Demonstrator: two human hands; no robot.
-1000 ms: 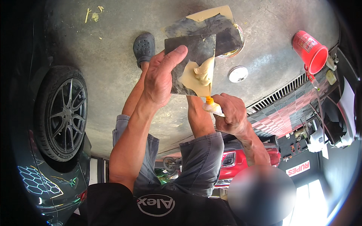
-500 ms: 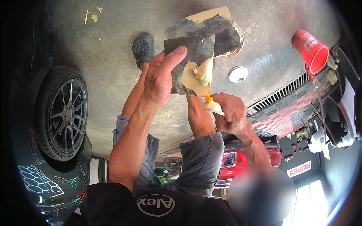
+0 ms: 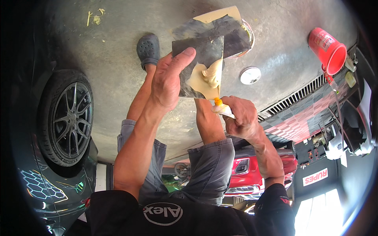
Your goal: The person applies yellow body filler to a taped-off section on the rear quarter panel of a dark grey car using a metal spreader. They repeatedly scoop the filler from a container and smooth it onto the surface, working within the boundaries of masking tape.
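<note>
My left hand (image 3: 167, 80) grips a dark flat rectangular board (image 3: 199, 49), its thumb lying over the top face. A mound of beige putty (image 3: 212, 74) sits on the board, with a thinner smear around it. At the board's near right corner, my right hand (image 3: 242, 118) is closed on a small, crumpled white tube (image 3: 223, 111). Bright orange paste (image 3: 217, 102) shows at the tube's tip, right by the board's edge; I cannot tell whether it touches. The fingertips of my left hand are hidden under the board.
Beyond the board, a dark sheet (image 3: 232, 33) lies across a round can (image 3: 250, 31). A round lid (image 3: 250, 75) rests on the floor, near a drain grate (image 3: 289, 96). A red bucket (image 3: 325, 49) stands far right. A car wheel (image 3: 71, 118) is close on the left.
My hands, the board and the tube have hardly moved. The orange paste at the tube's tip now reaches slightly higher along the board's corner. The surroundings have shifted slightly in view.
</note>
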